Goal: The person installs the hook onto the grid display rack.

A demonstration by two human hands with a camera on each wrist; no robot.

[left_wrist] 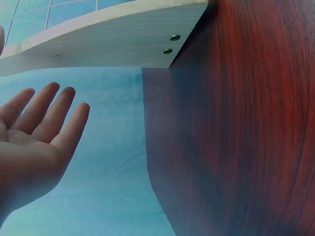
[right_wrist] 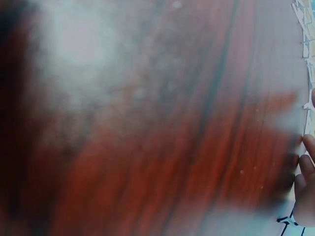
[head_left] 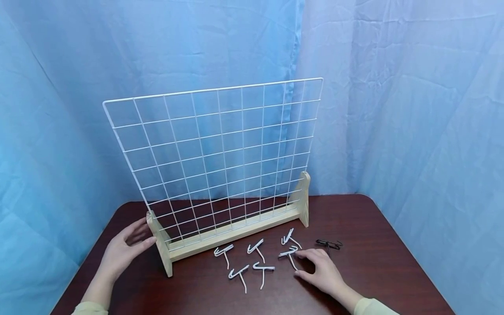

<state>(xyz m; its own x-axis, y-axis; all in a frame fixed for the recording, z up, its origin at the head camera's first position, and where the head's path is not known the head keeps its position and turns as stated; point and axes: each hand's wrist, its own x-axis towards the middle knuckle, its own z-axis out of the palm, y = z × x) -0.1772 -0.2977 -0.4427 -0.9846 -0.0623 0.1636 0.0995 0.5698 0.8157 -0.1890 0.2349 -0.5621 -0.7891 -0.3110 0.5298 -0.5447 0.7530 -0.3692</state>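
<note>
Okay, nearest: two white hooks [head_left: 239,271] lie left of the right grip [head_left: 324,271], stems pointing toward the near edge of the surface [head_left: 378,262]. Right grip: thumb and fingers spread apart, just beside another white hook [head_left: 288,253]; contact unclear. Its crossbar runs roughly left-right, stem nearward, slightly right. Left grip [head_left: 123,253]: fingers straight, thumb by the left upright [head_left: 162,249] of the wooden stand [head_left: 236,235], touch unclear. Three more white hooks behind, stems nearward. Black hook [head_left: 330,243] toward right edge. Stand's long axis: near-left to far-right; white wire grid [head_left: 223,152] upright. Blue curtains [head_left: 393,109] behind.
</note>
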